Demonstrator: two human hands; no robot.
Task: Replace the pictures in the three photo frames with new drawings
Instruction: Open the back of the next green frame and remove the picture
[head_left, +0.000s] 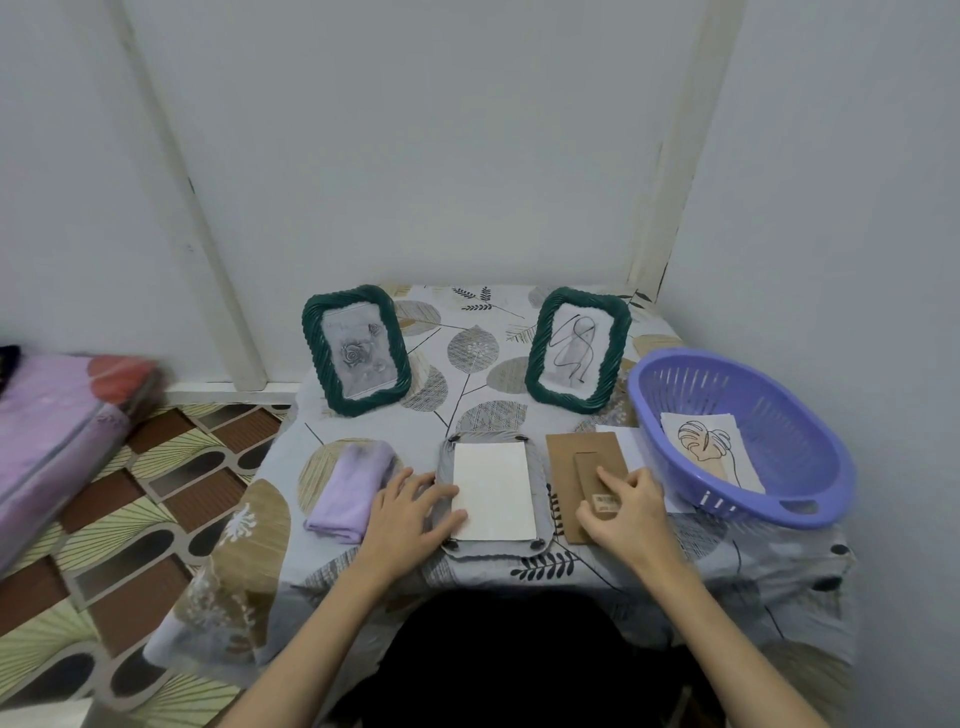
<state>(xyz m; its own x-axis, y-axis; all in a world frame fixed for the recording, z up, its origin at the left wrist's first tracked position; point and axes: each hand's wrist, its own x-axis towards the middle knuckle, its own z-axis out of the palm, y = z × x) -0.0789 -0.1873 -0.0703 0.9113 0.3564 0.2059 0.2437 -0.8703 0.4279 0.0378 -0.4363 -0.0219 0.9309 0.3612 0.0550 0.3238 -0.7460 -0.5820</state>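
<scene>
A photo frame (445, 499) lies face down at the front middle of the table, with a white sheet (494, 491) in its open back. My left hand (410, 512) rests on the frame's left edge, fingers straight and reaching the sheet. To the right lies the brown backing board (571, 467) with its stand flap. My right hand (626, 506) grips the board's near end, thumb under its edge. Two green twisted frames stand upright at the back: the left frame (356, 349) holds a rose picture, the right frame (576, 349) a line drawing.
A purple basket (748, 447) at the right holds a leaf drawing (711, 452). A folded lilac cloth (350, 491) lies left of the flat frame. A white paper (621, 436) peeks from under the board. Walls close in behind and right; patterned floor and bedding lie left.
</scene>
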